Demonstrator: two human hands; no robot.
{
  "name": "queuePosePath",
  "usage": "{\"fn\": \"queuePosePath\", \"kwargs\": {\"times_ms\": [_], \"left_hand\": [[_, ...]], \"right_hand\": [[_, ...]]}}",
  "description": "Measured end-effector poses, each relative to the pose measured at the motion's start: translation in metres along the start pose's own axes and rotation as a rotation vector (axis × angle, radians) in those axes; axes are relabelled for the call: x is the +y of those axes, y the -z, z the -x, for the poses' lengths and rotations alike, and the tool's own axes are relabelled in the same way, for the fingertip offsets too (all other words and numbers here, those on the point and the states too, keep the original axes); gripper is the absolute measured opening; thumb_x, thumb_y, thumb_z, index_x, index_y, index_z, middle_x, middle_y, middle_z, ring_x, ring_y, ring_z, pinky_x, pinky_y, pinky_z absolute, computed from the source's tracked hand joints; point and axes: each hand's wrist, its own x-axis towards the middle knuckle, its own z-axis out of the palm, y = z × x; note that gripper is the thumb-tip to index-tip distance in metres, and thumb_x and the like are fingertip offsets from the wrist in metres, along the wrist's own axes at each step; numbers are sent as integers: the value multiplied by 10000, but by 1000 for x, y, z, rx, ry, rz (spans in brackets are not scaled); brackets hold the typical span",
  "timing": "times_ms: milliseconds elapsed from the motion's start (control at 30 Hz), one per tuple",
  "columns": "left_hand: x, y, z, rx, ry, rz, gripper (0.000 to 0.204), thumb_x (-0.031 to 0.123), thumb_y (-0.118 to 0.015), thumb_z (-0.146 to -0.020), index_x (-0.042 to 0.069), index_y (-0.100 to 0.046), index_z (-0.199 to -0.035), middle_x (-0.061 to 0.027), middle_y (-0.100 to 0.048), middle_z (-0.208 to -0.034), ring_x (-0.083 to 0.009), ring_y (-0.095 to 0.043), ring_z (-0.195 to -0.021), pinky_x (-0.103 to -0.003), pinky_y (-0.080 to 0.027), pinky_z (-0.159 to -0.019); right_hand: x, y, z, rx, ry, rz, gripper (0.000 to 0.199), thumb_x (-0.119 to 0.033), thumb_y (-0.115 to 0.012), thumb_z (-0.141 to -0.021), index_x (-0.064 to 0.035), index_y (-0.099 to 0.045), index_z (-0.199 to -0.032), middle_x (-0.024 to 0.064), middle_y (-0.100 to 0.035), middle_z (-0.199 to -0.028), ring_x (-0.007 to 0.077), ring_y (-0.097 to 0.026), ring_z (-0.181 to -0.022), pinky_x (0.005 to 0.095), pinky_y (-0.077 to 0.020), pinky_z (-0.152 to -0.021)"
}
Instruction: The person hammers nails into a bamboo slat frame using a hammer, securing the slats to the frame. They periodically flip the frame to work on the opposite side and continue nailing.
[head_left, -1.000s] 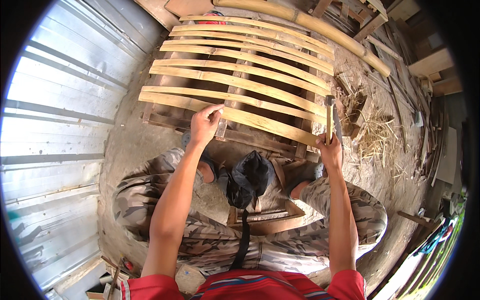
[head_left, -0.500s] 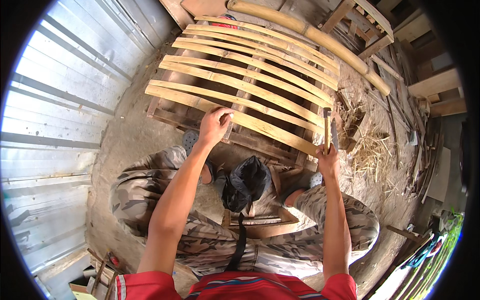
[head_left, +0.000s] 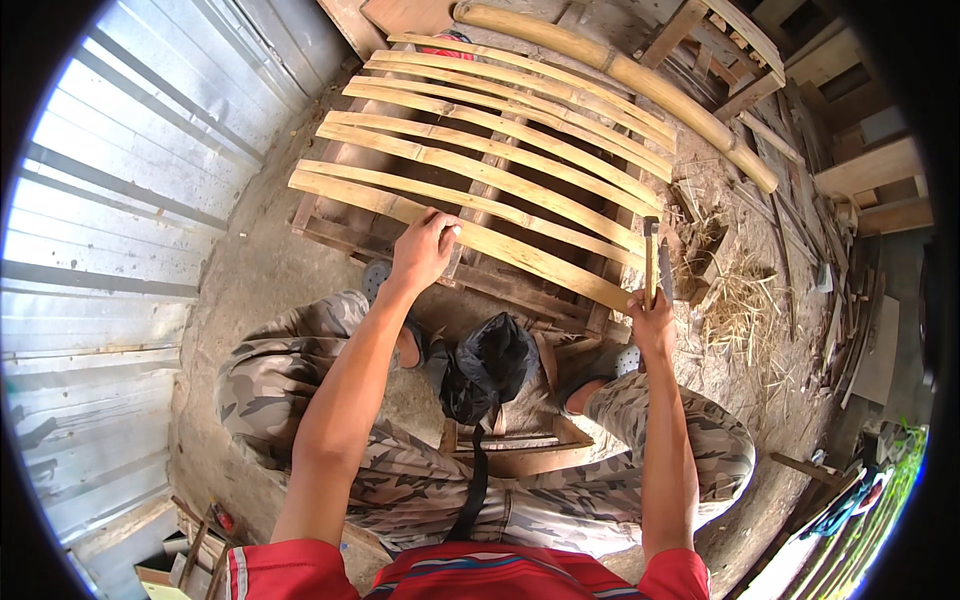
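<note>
The nearest bamboo slat [head_left: 540, 262] lies across a wooden frame [head_left: 345, 237], bowed in this fisheye view. My left hand [head_left: 424, 250] is closed over that slat left of its middle, thumb at the near edge. At the slat's right end, my right hand [head_left: 652, 324] is wrapped round the handle of a hammer [head_left: 651, 262], its head pointing away from me. The fingers of this hand also touch the slat's end. Beside the hammer shows a narrow grey blade [head_left: 667, 262]; whether I hold it is hidden. Several more bamboo slats [head_left: 480, 150] lie in rows beyond.
A black bag [head_left: 487, 368] stands between my legs. Beyond the slats lies a thick bamboo pole [head_left: 640, 75]. Straw-like shavings [head_left: 745, 305] and wood scraps cover the ground at right. A corrugated metal wall [head_left: 110, 220] rises at left. A wooden crate [head_left: 715, 50] stands far right.
</note>
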Motion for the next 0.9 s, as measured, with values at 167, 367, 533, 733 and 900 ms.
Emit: {"fn": "queuePosePath", "kwargs": {"times_ms": [167, 367, 533, 733, 900], "left_hand": [[0, -1, 2, 33, -15, -29, 99, 179, -599, -978, 123, -641, -1048, -91, -640, -998, -354, -654, -907, -457, -543, -764], [5, 2, -3, -40, 13, -98, 104, 148, -599, -976, 102, -636, -1061, -94, -637, -1000, -351, -654, -913, -447, -538, -765], [1, 2, -1, -2, -60, -118, 98, 141, -603, -968, 102, -639, -1051, -89, -632, -994, -352, -651, -901, -451, -534, -764], [7, 2, -5, 32, -95, -110, 102, 145, -612, -951, 113, -639, -1044, -90, -665, -977, -352, -661, -899, -460, -537, -765], [15, 5, -11, -23, -6, 35, 184, 101, -609, -965, 67, -678, -1132, -156, -727, -1058, -358, -696, -948, -423, -559, -800]], "right_hand": [[-4, 1, 1, -11, -6, 15, 246, -242, -723, -852, -84, -671, -1033, 200, -719, -926, 408, -694, -913, 480, -525, -793], [-3, 1, 3, 7, 25, 0, 243, -242, -722, -851, -78, -672, -1023, 202, -719, -926, 407, -694, -906, 479, -525, -789], [-5, 0, 3, -1, 9, 35, 246, -249, -719, -855, -77, -672, -1024, 201, -717, -928, 401, -694, -914, 472, -524, -795], [-7, -2, 5, 22, 21, 33, 235, -236, -695, -878, -71, -654, -1040, 213, -708, -929, 418, -683, -907, 484, -520, -790], [-2, -4, -1, 21, 66, 102, 206, -190, -682, -884, -48, -634, -1025, 226, -700, -931, 442, -671, -910, 499, -514, -793]]}}
